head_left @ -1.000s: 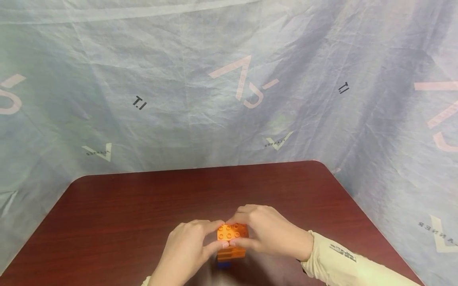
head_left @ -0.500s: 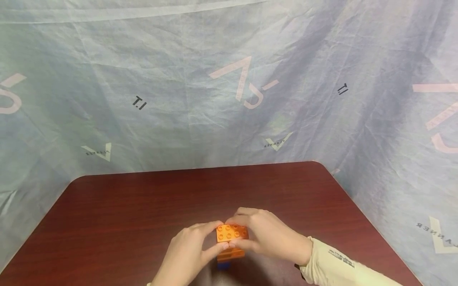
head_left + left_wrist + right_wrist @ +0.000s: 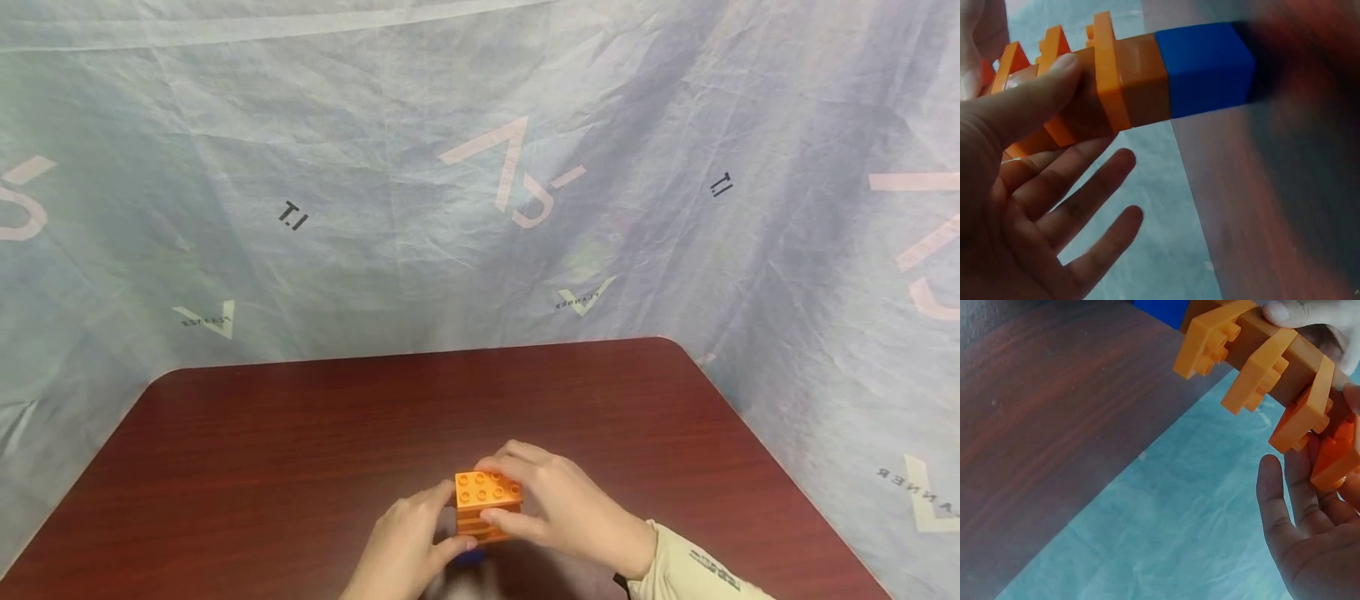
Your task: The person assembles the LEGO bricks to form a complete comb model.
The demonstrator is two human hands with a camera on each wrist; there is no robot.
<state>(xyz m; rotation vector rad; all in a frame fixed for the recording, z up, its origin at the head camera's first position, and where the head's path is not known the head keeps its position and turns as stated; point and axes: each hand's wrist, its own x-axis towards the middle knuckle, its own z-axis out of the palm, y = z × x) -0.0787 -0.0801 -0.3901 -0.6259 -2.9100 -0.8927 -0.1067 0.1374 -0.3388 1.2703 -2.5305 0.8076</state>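
A tower of orange toy building bricks (image 3: 481, 489) stands near the front middle of the table in the head view. At its bottom is a blue brick (image 3: 1207, 72), plain in the left wrist view. Wide orange layers (image 3: 1257, 372) jut out to one side between narrower ones. My left hand (image 3: 405, 540) pinches the tower's middle between thumb and index finger, its other fingers spread. Higher up, my right hand (image 3: 566, 504) grips the right part near the top, thumb in front and fingers behind. Those fingers partly hide the top studs.
The dark red-brown table (image 3: 300, 433) has rounded far corners. Behind it and along both sides hangs a pale grey printed cloth (image 3: 390, 183).
My left hand has slid down the tower from the top brick to the lower layers, uncovering the top's left end. The right hand has stayed near the top.
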